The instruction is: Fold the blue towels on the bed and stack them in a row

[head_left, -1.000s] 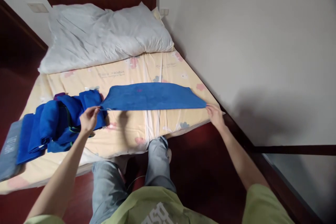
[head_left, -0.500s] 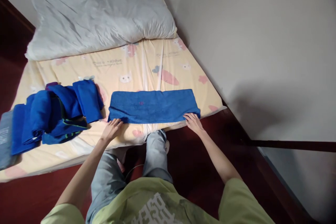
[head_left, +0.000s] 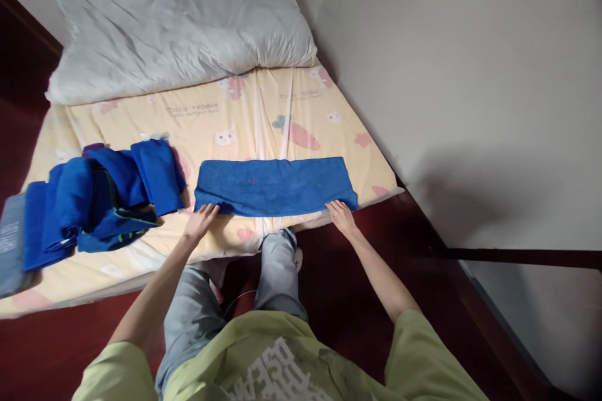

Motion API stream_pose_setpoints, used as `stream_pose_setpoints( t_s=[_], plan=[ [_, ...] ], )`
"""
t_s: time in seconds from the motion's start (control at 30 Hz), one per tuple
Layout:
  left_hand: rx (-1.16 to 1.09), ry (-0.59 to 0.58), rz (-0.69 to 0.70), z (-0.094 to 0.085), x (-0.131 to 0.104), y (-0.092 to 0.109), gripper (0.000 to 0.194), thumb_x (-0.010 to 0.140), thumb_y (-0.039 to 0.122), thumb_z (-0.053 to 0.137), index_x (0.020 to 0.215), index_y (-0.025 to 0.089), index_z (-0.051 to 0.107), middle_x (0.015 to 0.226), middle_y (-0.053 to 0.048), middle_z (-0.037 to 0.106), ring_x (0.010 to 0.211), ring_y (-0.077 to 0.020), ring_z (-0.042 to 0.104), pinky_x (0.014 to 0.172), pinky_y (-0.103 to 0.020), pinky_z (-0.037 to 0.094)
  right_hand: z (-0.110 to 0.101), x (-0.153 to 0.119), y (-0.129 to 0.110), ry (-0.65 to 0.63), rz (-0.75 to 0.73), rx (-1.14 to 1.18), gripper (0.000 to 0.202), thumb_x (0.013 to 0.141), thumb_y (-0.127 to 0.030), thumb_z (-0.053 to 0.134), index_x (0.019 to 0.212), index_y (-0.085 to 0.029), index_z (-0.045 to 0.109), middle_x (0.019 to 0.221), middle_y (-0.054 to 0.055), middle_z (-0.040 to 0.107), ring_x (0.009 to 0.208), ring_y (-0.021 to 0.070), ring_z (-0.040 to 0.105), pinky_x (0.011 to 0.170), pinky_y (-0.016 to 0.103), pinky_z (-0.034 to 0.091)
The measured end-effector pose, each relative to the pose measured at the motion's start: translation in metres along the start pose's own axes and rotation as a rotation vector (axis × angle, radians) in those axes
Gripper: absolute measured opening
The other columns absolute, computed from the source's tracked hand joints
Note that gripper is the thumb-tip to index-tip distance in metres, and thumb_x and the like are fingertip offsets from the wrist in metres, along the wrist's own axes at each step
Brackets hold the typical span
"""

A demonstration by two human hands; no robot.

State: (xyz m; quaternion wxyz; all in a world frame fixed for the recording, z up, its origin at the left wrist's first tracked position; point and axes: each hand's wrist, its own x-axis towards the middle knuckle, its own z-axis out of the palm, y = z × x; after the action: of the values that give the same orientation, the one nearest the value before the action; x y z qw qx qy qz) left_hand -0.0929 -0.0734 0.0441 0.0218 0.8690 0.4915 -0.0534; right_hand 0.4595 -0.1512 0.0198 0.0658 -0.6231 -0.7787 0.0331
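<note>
A blue towel point(head_left: 275, 185) lies as a long flat strip near the front edge of the bed, with a small reddish mark on its left half. My left hand point(head_left: 204, 216) grips its near left corner, fingers over the edge. At the near edge toward the right end, my right hand point(head_left: 340, 213) closes on the cloth in the same way. My thumbs are mostly hidden. To the left lies a pile of rolled and folded blue cloths point(head_left: 78, 194), one with green trim, beside a grey folded cloth point(head_left: 12, 244).
The bed point(head_left: 254, 119) wears a cream sheet printed with rabbits and carrots. A big whitish pillow point(head_left: 183, 25) rests at its head. On the right is a white wall point(head_left: 446, 62), with dark red floor point(head_left: 348, 282) between it and the bed. My knees touch the bed's front.
The view has shifted very slightly. Both hands stay at the towel's near edge, and the towel lies as before.
</note>
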Motion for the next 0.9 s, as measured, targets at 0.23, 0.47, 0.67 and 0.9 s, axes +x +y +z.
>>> stream_pose_setpoints(
  t_s=[0.23, 0.47, 0.67, 0.9],
  plan=[
    [-0.037, 0.018, 0.047, -0.003, -0.018, 0.01, 0.032, 0.091, 0.007, 0.045, 0.111, 0.016, 0.069, 0.103, -0.014, 0.067, 0.101, -0.0272, 0.063, 0.078, -0.033, 0.052, 0.004, -0.005, -0.003, 0.09, -0.008, 0.015, 0.044, 0.093, -0.005, 0.042, 0.123, -0.018, 0.071, 0.114, 0.015, 0.074, 0.106, 0.0316, 0.063, 0.097, 0.045, 0.046],
    [-0.018, -0.026, 0.121, -0.005, 0.016, 0.048, 0.04, 0.093, 0.009, 0.045, 0.127, 0.016, 0.064, 0.125, -0.019, 0.065, 0.116, -0.0326, 0.059, 0.091, -0.043, 0.052, 0.005, 0.007, -0.027, 0.028, -0.17, -0.065, 0.043, 0.1, -0.01, 0.038, 0.129, -0.019, 0.068, 0.13, 0.014, 0.07, 0.113, 0.0303, 0.059, 0.1, 0.044, 0.043],
    [0.045, -0.1, 0.057, -0.019, 0.04, 0.06, 0.046, 0.095, 0.004, 0.035, 0.133, 0.013, 0.06, 0.124, -0.023, 0.064, 0.112, -0.0332, 0.063, 0.08, -0.041, 0.056, -0.003, 0.028, -0.048, 0.061, -0.213, -0.111, 0.037, 0.101, -0.009, 0.042, 0.119, -0.02, 0.072, 0.118, 0.012, 0.074, 0.104, 0.0268, 0.063, 0.092, 0.039, 0.044],
    [0.013, -0.148, 0.05, -0.02, 0.012, 0.058, 0.043, 0.095, 0.007, 0.038, 0.13, 0.014, 0.063, 0.113, -0.02, 0.067, 0.1, -0.031, 0.07, 0.076, -0.039, 0.058, 0.006, 0.008, -0.053, 0.149, -0.029, -0.034, 0.027, 0.095, -0.008, 0.049, 0.099, -0.019, 0.074, 0.091, 0.009, 0.077, 0.089, 0.0236, 0.067, 0.088, 0.034, 0.047]
  ],
)
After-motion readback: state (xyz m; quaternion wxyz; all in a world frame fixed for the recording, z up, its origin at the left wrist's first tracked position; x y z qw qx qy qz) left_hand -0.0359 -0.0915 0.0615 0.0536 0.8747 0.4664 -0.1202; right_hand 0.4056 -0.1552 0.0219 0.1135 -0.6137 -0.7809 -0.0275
